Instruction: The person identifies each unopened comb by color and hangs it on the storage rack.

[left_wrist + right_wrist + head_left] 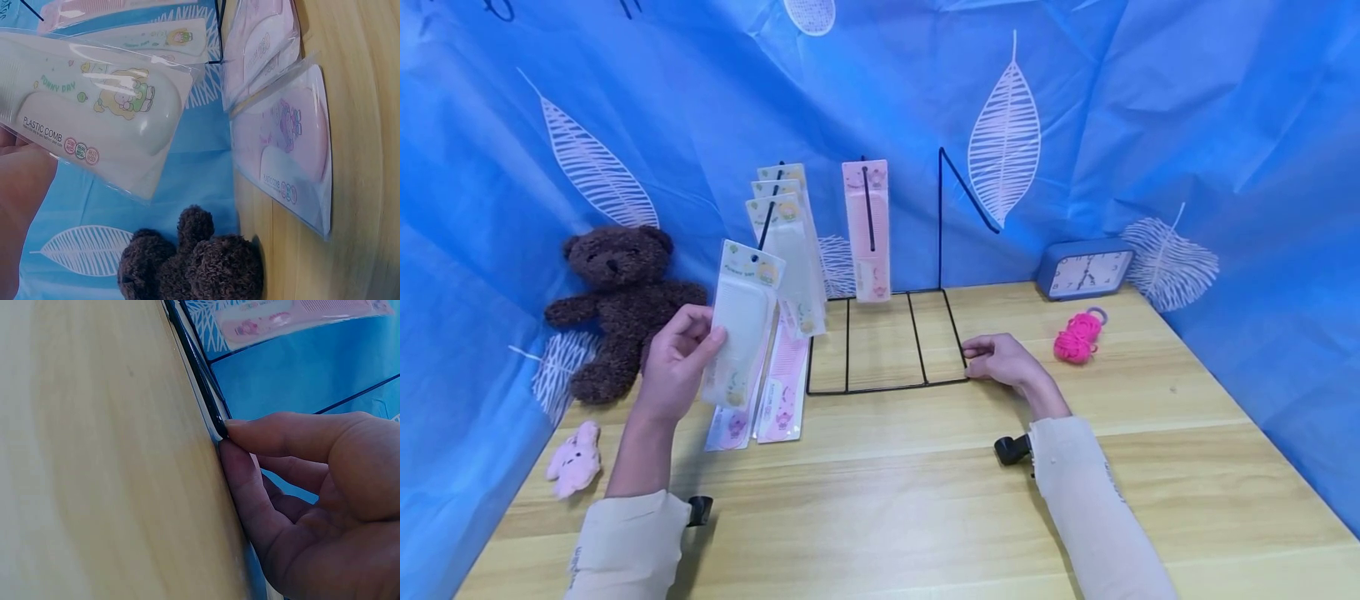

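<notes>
My left hand (679, 362) grips a pale green plastic comb in its clear package (741, 329) by the edge. Its top is at the front end of the left hook, where several more green packaged combs (790, 258) hang. A pink packaged comb (867, 229) hangs on the middle hook of the black wire rack (887, 387); the right hook is bare. With thumb and fingers, my right hand (1003, 362) pinches the rack's front right corner. Partly hidden behind the held package, pink packaged combs (781, 408) lie on the table by the rack's left side.
A brown teddy bear (617, 308) sits at the back left, with a small pink plush toy (576, 460) in front of it. At the back right are a blue clock (1086, 271) and a bundle of pink yarn (1077, 337). A blue curtain (887, 75) hangs behind the table.
</notes>
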Available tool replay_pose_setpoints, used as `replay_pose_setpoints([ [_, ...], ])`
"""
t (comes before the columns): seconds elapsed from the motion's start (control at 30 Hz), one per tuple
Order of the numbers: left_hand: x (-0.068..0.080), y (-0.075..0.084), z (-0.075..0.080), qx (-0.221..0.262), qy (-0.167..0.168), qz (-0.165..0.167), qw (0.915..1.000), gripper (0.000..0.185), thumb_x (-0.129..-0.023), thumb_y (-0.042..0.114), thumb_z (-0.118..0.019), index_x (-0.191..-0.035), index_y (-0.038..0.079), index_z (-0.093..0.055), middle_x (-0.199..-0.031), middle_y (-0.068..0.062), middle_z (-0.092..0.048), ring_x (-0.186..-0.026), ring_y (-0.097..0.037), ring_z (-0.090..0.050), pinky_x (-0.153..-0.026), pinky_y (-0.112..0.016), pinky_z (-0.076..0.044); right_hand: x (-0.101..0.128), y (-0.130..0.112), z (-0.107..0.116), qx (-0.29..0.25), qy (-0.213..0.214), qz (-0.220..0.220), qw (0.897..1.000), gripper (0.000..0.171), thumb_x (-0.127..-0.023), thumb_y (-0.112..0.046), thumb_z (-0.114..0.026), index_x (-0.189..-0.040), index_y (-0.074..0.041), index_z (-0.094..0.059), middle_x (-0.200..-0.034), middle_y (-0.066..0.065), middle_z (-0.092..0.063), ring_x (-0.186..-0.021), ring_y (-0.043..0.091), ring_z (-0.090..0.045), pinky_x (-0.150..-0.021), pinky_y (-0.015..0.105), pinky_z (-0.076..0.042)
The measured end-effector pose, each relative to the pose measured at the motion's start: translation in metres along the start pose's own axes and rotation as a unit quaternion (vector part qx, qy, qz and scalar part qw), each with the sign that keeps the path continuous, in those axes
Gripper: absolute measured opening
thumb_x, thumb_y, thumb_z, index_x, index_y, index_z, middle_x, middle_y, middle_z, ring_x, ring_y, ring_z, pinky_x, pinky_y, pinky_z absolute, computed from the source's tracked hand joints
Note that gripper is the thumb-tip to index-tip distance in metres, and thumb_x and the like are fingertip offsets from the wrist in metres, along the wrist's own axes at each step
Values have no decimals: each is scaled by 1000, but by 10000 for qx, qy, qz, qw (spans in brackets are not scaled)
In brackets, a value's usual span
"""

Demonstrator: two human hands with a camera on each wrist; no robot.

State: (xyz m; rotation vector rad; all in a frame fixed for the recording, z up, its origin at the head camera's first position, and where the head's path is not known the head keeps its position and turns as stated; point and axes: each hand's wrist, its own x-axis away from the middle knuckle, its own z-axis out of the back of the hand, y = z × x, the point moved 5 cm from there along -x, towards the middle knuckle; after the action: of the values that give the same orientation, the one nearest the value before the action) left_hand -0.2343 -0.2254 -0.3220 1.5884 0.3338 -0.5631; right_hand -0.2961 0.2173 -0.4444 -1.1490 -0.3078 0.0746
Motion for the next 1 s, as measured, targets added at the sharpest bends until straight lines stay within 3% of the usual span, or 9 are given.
replay_pose_setpoints([
  [0.27,-2,-6,1,-247,247,289,9990,10,-100,-7,-55,-108,-3,-60,-97,-3,-72,-86,-12,-68,-71,-24,-54,-1,0,0,9,0,-15,10000,63,-82,6,-72,-141,11,-50,-129,25,-57,-111,30,-57,-96,33,-51],
  [0.53,-7,-18,-6,-587,215,677,9957,7,-101,1,-59,-107,-3,-61,-99,3,-73,-92,-10,-66,-79,-22,-52,-1,1,1,14,-11,-27,10000,63,-83,5,-72,-142,10,-49,-130,24,-57,-111,30,-57,-99,36,-49],
  [0.63,-10,-23,-11,-758,336,795,9934,4,-100,2,-61,-104,0,-63,-94,6,-73,-88,-9,-66,-78,-21,-52,-1,1,1,16,-3,-19,10000,64,-83,5,-73,-142,10,-49,-130,25,-57,-112,30,-57,-100,37,-49],
  [0.77,-15,-30,-19,-933,519,925,9900,9,-100,2,-62,-105,-5,-60,-87,7,-71,-84,-8,-64,-76,-22,-53,-2,2,1,6,6,-35,10000,64,-83,5,-73,-142,10,-49,-130,24,-57,-112,31,-57,-101,38,-48],
  [1.0,-25,-39,-25,-974,933,1180,9838,14,-100,3,-63,-107,-8,-58,-85,7,-68,-84,-9,-63,-75,-23,-55,-1,1,0,-3,-21,-34,10000,65,-83,5,-73,-143,10,-48,-132,25,-56,-111,30,-57,-100,37,-49],
])
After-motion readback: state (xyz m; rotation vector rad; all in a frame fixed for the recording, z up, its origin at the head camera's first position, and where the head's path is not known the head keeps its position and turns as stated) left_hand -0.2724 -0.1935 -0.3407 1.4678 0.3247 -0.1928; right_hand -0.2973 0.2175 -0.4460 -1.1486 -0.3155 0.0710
